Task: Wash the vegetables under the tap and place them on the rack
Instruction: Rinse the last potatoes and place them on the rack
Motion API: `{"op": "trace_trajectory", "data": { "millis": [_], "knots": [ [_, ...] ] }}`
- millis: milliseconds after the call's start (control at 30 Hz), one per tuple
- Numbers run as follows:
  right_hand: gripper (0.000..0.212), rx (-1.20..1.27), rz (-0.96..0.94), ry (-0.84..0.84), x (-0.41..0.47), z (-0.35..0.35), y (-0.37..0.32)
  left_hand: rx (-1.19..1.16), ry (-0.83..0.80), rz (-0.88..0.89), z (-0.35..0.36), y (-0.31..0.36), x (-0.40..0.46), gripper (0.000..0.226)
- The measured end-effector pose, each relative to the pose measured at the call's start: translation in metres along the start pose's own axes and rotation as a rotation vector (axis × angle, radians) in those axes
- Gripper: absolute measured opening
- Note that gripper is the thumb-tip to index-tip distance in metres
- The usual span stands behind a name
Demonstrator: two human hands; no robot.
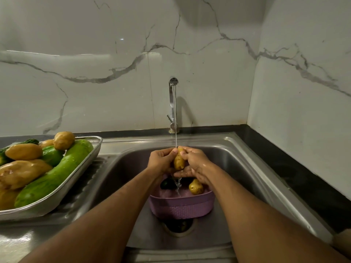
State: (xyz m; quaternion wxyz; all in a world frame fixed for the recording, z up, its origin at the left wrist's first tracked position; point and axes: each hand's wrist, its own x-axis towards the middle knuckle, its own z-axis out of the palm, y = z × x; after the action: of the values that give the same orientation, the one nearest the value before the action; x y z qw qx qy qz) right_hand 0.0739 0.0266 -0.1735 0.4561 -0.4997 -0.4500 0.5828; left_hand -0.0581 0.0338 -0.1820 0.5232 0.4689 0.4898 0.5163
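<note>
Both hands hold a small yellow potato (179, 161) upright under the running tap (173, 103), above the sink. My left hand (161, 161) grips its left side; my right hand (194, 164) curls round its right side and bottom. Water runs off the potato into a purple basket (182, 206) in the sink (235, 164). The basket holds another potato (196, 186) and a dark vegetable (167, 184), partly hidden by my hands. On the left, a metal rack tray (83, 169) carries wet potatoes (23, 151) and green cucumbers (55, 175).
The sink drain (178, 226) lies just in front of the basket. A black counter (296, 173) runs along the right, and marble walls close in behind and to the right. The ribbed drainboard (81, 202) sits under the rack.
</note>
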Motion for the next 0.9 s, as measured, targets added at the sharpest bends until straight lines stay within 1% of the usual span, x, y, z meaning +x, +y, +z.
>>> {"op": "trace_trajectory", "data": {
  "millis": [133, 200, 267, 300, 367, 467, 533, 633, 733, 900],
  "knots": [
    [0.037, 0.015, -0.024, 0.046, 0.004, -0.003, 0.0, -0.075, 0.012, -0.038, 0.006, 0.003, 0.0, 0.019],
    [0.036, 0.015, -0.021, 0.048, 0.004, -0.003, -0.001, -0.121, -0.038, -0.091, 0.002, 0.007, 0.0, 0.022],
    [0.036, 0.028, -0.01, 0.054, 0.004, -0.003, 0.0, -0.134, -0.124, -0.129, -0.003, 0.01, -0.002, 0.024],
    [0.036, 0.033, -0.009, 0.059, 0.004, -0.003, 0.0, -0.141, -0.164, -0.131, -0.004, 0.01, -0.004, 0.024],
    [0.034, 0.028, -0.017, 0.064, 0.004, -0.004, 0.001, -0.112, -0.168, -0.104, -0.003, 0.011, -0.005, 0.021],
    [0.036, -0.001, -0.035, 0.042, 0.003, -0.003, 0.0, -0.074, 0.006, -0.058, 0.001, 0.008, -0.004, 0.016],
    [0.039, -0.066, -0.062, 0.035, 0.002, 0.001, -0.001, -0.061, 0.117, -0.045, 0.002, 0.004, -0.001, 0.019],
    [0.041, -0.111, -0.088, 0.032, 0.001, 0.004, -0.001, -0.077, 0.186, -0.066, 0.005, 0.004, 0.001, 0.027],
    [0.037, -0.065, -0.086, 0.037, 0.001, 0.001, 0.001, -0.101, 0.118, -0.082, 0.005, 0.006, -0.002, 0.025],
    [0.035, -0.007, -0.05, 0.059, 0.001, -0.004, 0.0, -0.171, -0.115, -0.151, -0.005, 0.009, -0.004, 0.025]
  ]
}}
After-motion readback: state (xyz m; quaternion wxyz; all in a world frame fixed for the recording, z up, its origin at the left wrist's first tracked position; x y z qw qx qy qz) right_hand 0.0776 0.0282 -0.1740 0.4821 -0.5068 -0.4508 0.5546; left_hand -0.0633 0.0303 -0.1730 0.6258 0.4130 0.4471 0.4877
